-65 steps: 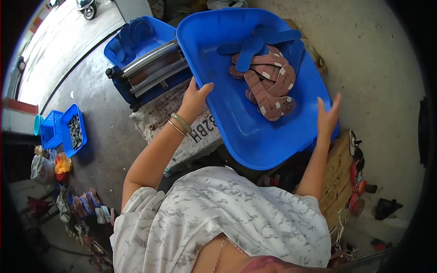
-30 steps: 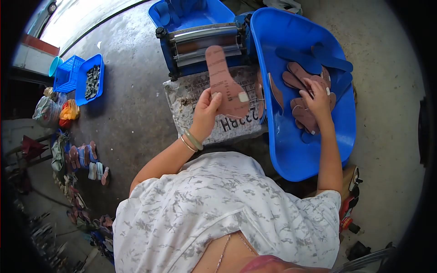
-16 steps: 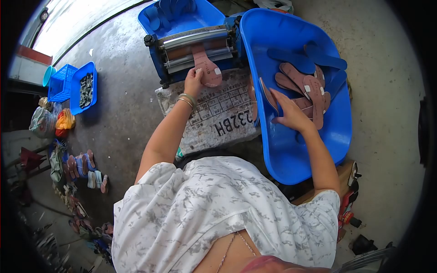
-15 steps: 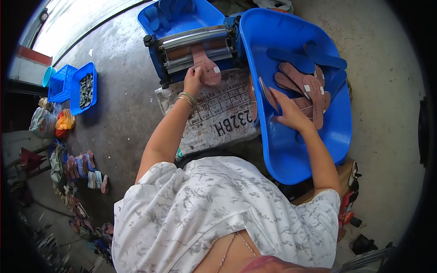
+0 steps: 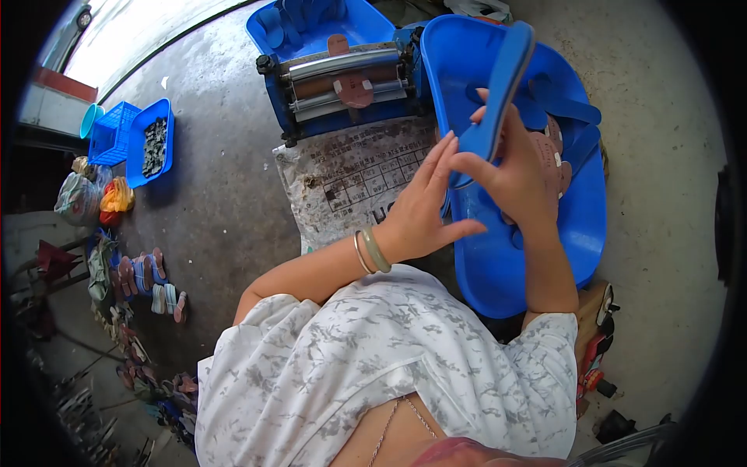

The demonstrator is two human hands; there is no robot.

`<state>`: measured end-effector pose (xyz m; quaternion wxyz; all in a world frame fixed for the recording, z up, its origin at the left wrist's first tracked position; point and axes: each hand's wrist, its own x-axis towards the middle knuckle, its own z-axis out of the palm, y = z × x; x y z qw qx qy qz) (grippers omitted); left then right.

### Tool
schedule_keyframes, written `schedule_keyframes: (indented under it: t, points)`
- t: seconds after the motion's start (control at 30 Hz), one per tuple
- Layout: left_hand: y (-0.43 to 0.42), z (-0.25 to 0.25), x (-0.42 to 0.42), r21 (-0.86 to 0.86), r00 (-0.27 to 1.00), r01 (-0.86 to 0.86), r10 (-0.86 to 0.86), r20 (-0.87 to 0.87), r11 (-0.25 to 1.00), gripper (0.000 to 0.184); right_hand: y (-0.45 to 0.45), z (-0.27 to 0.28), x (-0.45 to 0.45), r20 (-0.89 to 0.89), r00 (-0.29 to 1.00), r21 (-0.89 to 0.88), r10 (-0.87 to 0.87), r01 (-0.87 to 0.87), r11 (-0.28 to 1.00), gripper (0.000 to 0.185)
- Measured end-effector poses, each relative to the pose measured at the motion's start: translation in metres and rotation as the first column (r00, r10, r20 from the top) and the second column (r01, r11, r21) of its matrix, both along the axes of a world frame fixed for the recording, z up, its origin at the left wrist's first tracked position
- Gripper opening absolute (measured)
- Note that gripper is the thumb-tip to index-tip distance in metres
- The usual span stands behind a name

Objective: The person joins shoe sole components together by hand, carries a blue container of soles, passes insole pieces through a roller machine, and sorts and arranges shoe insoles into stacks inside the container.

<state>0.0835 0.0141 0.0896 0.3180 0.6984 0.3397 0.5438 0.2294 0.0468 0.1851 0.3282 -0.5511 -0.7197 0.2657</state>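
My right hand (image 5: pixel 517 171) grips a blue insole (image 5: pixel 503 86), holding it up on edge above the large blue tub (image 5: pixel 572 257). My left hand (image 5: pixel 420 204) has its fingers stretched out and the thumb apart. Its fingertips are beside the insole's lower end; I cannot tell whether they touch it. Between the metal rollers of the roller machine (image 5: pixel 346 82) sits a brown insole (image 5: pixel 355 92), its far end sticking out behind them. More brown insoles (image 5: pixel 548 159) and blue insoles (image 5: pixel 564 105) lie in the large tub, partly hidden by my right hand.
A second blue tub (image 5: pixel 350 29) with blue insoles stands behind the machine. Printed sheeting (image 5: pixel 311 202) covers the surface before me. On the left floor are a blue tray (image 5: pixel 165 148) of dark pieces, a blue basket (image 5: pixel 109 140), bags (image 5: pixel 76 194) and several sandals (image 5: pixel 140 274).
My left hand has let go of the brown insole, which has moved farther into the rollers, and come right. My right hand has lifted the blue insole out of the tub area.
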Motion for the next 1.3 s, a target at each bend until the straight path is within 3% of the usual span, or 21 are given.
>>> schedule_keyframes:
  t: [0.07, 0.13, 0.17, 0.23, 0.27, 0.33, 0.4, 0.43, 0.67, 0.83, 0.87, 0.93, 0.97, 1.0, 1.03, 1.1, 1.13, 1.17, 1.23, 1.3]
  points:
    - [-0.003, -0.002, -0.004, 0.032, 1.000, 0.009, -0.009, -0.009, 0.999, 0.063, -0.003, 0.004, -0.018, 0.119, 0.989, 0.022, 0.083, -0.086, 0.996, 0.083]
    - [-0.005, -0.028, -0.023, -0.442, 0.983, 0.175, -0.132, 0.128, 0.880, 0.048, -0.003, 0.000, -0.012, 0.083, 0.993, 0.029, 0.080, -0.083, 0.996, 0.084]
    - [-0.003, -0.048, -0.027, -0.443, 0.983, 0.174, -0.131, 0.127, 0.879, 0.048, -0.003, -0.004, -0.006, 0.048, 0.996, 0.035, 0.075, -0.077, 0.996, 0.084]
    - [0.002, -0.096, -0.032, -0.468, 0.843, 0.258, 0.040, 0.537, 0.845, 0.035, -0.004, -0.010, 0.010, 0.016, 0.997, 0.039, 0.070, -0.071, 0.997, 0.085]
    - [0.003, -0.108, -0.040, -0.468, 0.842, 0.260, 0.039, 0.538, 0.845, 0.035, -0.007, -0.012, 0.023, 0.000, 1.000, -0.003, 0.029, -0.029, 1.000, 0.082]
    - [0.005, -0.131, -0.058, -0.613, 0.706, 0.435, 0.172, 0.687, 0.660, 0.029, -0.016, -0.023, 0.049, -0.013, 1.000, -0.048, -0.012, 0.012, 0.999, 0.079]
    - [0.017, -0.162, -0.069, -0.636, 0.704, 0.449, 0.191, 0.684, 0.627, 0.028, -0.027, -0.043, 0.074, -0.188, 0.968, -0.259, -0.167, 0.115, 0.959, 0.067]
    - [0.026, -0.178, -0.073, -0.658, 0.701, 0.461, 0.210, 0.681, 0.596, 0.027, -0.032, -0.051, 0.084, -0.187, 0.967, -0.260, -0.171, 0.119, 0.958, 0.067]
    - [0.086, -0.221, -0.086, -0.727, 0.739, 0.449, 0.243, 0.629, 0.520, 0.026, -0.049, -0.095, 0.157, 0.006, 0.926, -0.184, -0.378, 0.372, 0.910, 0.047]
    - [0.127, -0.229, -0.085, -0.761, 0.776, 0.381, 0.266, 0.572, 0.526, 0.032, -0.035, -0.110, 0.188, 0.110, 0.914, -0.113, -0.392, 0.403, 0.908, 0.045]
    - [0.131, -0.228, -0.083, -0.759, 0.781, 0.400, 0.242, 0.576, 0.513, 0.032, -0.028, -0.111, 0.186, 0.202, 0.912, -0.072, -0.357, 0.377, 0.923, 0.047]
    - [0.136, -0.210, -0.078, -0.890, 0.798, 0.002, 0.536, 0.276, 0.456, 0.042, -0.012, -0.117, 0.198, 0.297, 0.894, -0.036, -0.336, 0.363, 0.931, 0.049]
    - [0.134, -0.207, -0.072, -0.889, 0.803, 0.008, 0.527, 0.279, 0.457, 0.042, 0.000, -0.129, 0.207, 0.466, 0.816, 0.141, -0.343, 0.314, 0.939, 0.056]
    - [0.128, -0.204, -0.069, -0.855, 0.827, -0.061, 0.506, 0.245, 0.514, 0.044, 0.008, -0.135, 0.208, 0.609, 0.706, 0.300, -0.362, 0.217, 0.929, 0.063]
    - [0.119, -0.203, -0.069, -0.812, 0.845, -0.137, 0.494, 0.203, 0.568, 0.046, 0.011, -0.138, 0.212, 0.603, 0.713, 0.301, -0.357, 0.211, 0.930, 0.063]
    - [0.097, -0.194, -0.074, -0.756, 0.844, -0.243, 0.517, 0.145, 0.608, 0.048, 0.025, -0.138, 0.212, 0.792, 0.494, 0.242, -0.359, 0.285, 0.927, 0.072]
    - [0.082, -0.184, -0.071, -0.672, 0.873, -0.239, 0.458, 0.167, 0.701, 0.046, 0.033, -0.137, 0.211, 0.865, 0.371, 0.222, -0.337, 0.320, 0.921, 0.077]
    - [0.069, -0.173, -0.068, -0.579, 0.901, -0.227, 0.394, 0.180, 0.783, 0.045, 0.041, -0.135, 0.210, 0.862, 0.388, 0.217, -0.326, 0.297, 0.930, 0.077]
    - [0.042, -0.135, -0.059, -0.540, 0.908, -0.188, 0.355, 0.223, 0.820, 0.045, 0.046, -0.120, 0.212, 0.862, 0.450, 0.010, -0.232, 0.443, 0.896, 0.084]
    - [0.021, -0.104, -0.050, -0.500, 0.916, -0.132, 0.298, 0.268, 0.856, 0.044, 0.046, -0.107, 0.212, 0.843, 0.474, 0.044, -0.254, 0.409, 0.912, 0.083]
